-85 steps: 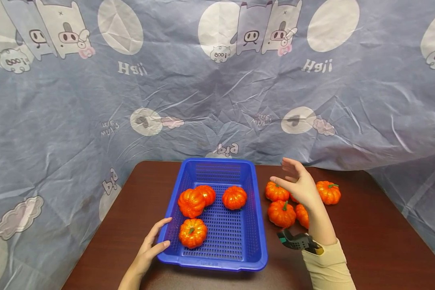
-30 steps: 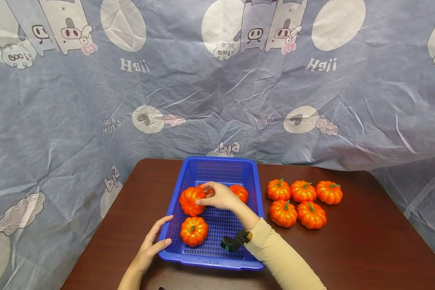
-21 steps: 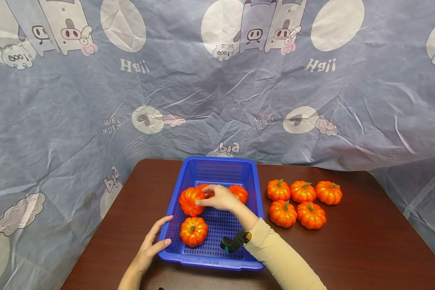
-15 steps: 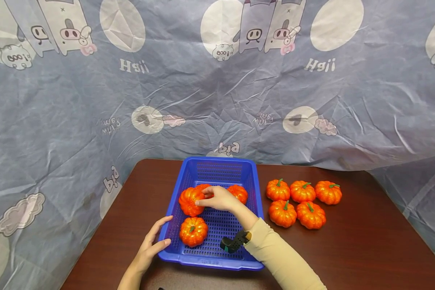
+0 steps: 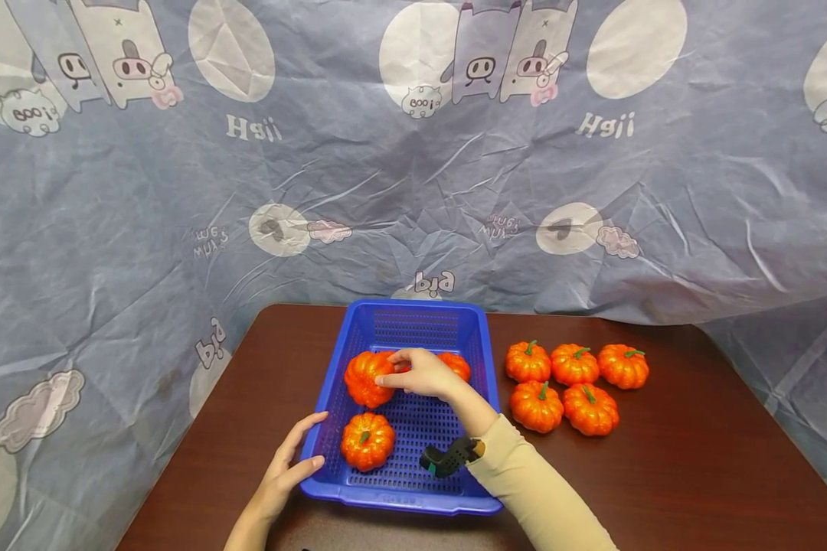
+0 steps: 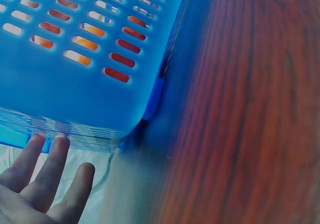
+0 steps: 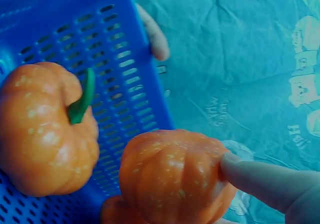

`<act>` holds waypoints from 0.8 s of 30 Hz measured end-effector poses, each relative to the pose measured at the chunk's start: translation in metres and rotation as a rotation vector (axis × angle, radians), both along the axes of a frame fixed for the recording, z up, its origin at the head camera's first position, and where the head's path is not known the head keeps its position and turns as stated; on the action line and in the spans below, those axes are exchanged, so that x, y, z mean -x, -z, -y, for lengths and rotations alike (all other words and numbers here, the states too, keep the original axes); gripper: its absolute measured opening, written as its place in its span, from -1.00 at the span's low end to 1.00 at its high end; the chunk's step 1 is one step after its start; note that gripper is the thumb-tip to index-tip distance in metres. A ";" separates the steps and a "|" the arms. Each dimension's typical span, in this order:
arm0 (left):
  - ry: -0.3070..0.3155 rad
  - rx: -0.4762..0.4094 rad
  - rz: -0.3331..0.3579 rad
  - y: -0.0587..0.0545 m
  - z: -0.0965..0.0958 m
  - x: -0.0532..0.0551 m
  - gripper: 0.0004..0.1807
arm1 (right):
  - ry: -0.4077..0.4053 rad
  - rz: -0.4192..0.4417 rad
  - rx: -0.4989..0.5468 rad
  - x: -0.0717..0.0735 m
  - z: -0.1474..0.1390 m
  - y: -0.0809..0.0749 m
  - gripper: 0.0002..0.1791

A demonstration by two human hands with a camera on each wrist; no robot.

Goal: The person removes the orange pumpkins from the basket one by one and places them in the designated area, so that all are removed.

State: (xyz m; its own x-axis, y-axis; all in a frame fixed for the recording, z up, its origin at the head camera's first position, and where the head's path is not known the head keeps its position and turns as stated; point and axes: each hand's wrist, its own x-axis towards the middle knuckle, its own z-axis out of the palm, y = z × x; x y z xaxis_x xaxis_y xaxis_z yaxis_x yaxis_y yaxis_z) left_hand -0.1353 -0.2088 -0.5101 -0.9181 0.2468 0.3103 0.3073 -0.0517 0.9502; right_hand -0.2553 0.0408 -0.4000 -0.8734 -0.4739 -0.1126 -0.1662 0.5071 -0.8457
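My right hand reaches into the blue plastic basket and pinches an orange toy pumpkin between thumb and fingers. In the right wrist view the thumb presses on the side of this pumpkin, which is tilted. A second pumpkin sits upright at the basket's front left, its green stem up. Another pumpkin lies farther right, partly behind my hand. One more behind the held pumpkin is mostly hidden. My left hand touches the basket's left side with extended fingers, also visible in the left wrist view.
Several pumpkins stand in two rows on the brown table, right of the basket. A patterned grey-blue cloth hangs behind and beside the table. A black wrist device hangs below my right wrist, over the basket.
My right hand has moved left from above the table pumpkins into the basket and taken hold of the tilted pumpkin. Lately that pumpkin has shifted slightly up and right. My left hand stays put.
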 end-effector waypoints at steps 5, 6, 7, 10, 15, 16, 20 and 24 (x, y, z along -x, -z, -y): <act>-0.007 0.005 0.005 0.000 -0.001 -0.001 -0.40 | 0.014 0.018 0.062 -0.001 -0.006 -0.008 -0.41; -0.009 0.006 0.007 0.000 -0.001 -0.001 -0.40 | 0.018 0.016 0.070 -0.001 -0.007 -0.009 -0.42; -0.013 0.008 0.007 0.000 -0.001 -0.001 -0.40 | 0.022 0.012 0.073 -0.001 -0.008 -0.011 -0.43; -0.023 0.014 0.005 -0.001 -0.001 -0.001 -0.40 | 0.012 -0.027 0.070 -0.001 -0.013 -0.015 -0.44; -0.022 0.010 0.010 -0.002 -0.001 -0.002 -0.40 | -0.004 -0.092 0.072 -0.003 -0.024 -0.023 -0.46; -0.020 0.008 0.011 -0.002 -0.001 -0.002 -0.40 | -0.002 -0.095 0.082 -0.003 -0.026 -0.024 -0.46; -0.012 0.002 0.008 -0.001 -0.001 -0.001 -0.39 | 0.009 -0.094 0.123 -0.004 -0.036 -0.026 -0.47; -0.007 0.002 -0.005 -0.001 -0.001 0.000 -0.39 | 0.038 -0.098 0.139 -0.007 -0.046 -0.030 -0.45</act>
State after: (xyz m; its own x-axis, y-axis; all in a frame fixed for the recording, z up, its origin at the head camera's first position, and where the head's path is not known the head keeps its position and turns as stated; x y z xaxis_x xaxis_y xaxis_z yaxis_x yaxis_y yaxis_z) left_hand -0.1351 -0.2083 -0.5094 -0.9181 0.2413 0.3145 0.3124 -0.0478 0.9487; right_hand -0.2487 0.0869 -0.3701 -0.8946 -0.4452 0.0383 -0.2339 0.3935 -0.8891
